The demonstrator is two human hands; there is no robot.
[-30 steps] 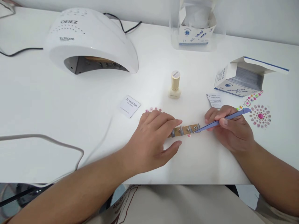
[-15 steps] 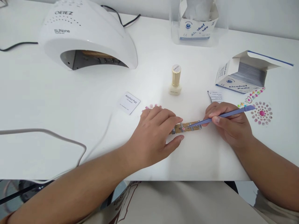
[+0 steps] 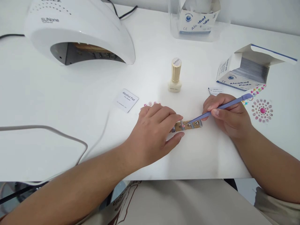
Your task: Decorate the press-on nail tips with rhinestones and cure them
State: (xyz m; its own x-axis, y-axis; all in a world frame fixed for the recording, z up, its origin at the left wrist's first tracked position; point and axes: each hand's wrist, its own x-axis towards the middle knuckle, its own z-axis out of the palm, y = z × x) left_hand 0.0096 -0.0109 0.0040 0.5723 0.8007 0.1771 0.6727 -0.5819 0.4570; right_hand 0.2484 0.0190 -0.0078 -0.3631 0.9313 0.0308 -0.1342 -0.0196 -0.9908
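Observation:
My left hand (image 3: 152,134) lies over the left end of a narrow brown strip (image 3: 199,126), thumb and fingers closed about its edges. Several silvery nail-like pieces sit across the strip, and its left part is hidden under the hand. A tiny pink gem (image 3: 183,126) rests on one of these pieces, just beyond my fingertips. My right hand (image 3: 228,115) pinches purple tweezers (image 3: 221,107), whose thin tip points down-left to the strip beside the gem. Whether the tip touches the gem is too small to tell.
A white nail lamp (image 3: 93,28) stands at back left. Behind the strip is a gold-capped polish bottle (image 3: 175,75). An alcohol pad packet (image 3: 127,100) lies left, an open alcohol pad box (image 3: 243,73) right, near a gem sheet (image 3: 262,111). Another box (image 3: 197,23) stands behind.
The tweezers' tip has lifted slightly and drawn back to the right from the pink gem, which stays on the strip. My left hand keeps its place on the strip. The view has shifted slightly.

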